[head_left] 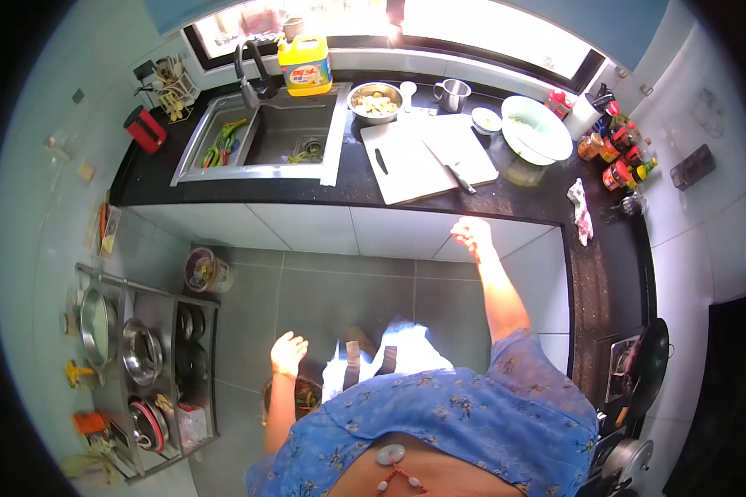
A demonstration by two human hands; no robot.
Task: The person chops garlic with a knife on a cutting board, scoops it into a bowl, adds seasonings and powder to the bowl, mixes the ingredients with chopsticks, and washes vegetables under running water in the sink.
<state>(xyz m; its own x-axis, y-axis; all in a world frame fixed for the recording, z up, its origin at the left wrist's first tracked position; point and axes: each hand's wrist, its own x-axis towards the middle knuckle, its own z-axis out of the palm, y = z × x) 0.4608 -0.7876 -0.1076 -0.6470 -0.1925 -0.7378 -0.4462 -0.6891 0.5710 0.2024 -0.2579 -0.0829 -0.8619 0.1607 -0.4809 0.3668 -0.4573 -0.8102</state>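
My left hand [289, 353] hangs over the floor with its fingers loosely apart and nothing in it. My right hand [472, 237] is just in front of the counter edge, holding nothing, its fingers slightly bent and apart; bright light washes out their detail. Closest to it on the counter is a kitchen knife [459, 176], lying across the white cutting board [419, 186]. Behind the board stand a metal bowl of pale cut pieces [375, 104], a metal mug [452, 95], a small bowl [486, 121] and a large pale green bowl [536, 130].
Green and red peppers [224, 145] lie in the left part of the sink [261, 172]. Beside the faucet [247, 74] is a yellow jug [305, 66]. Seasoning jars [616, 175], a crumpled cloth [581, 212] and a wok [648, 360] are at right. A metal rack [147, 302] stands left.
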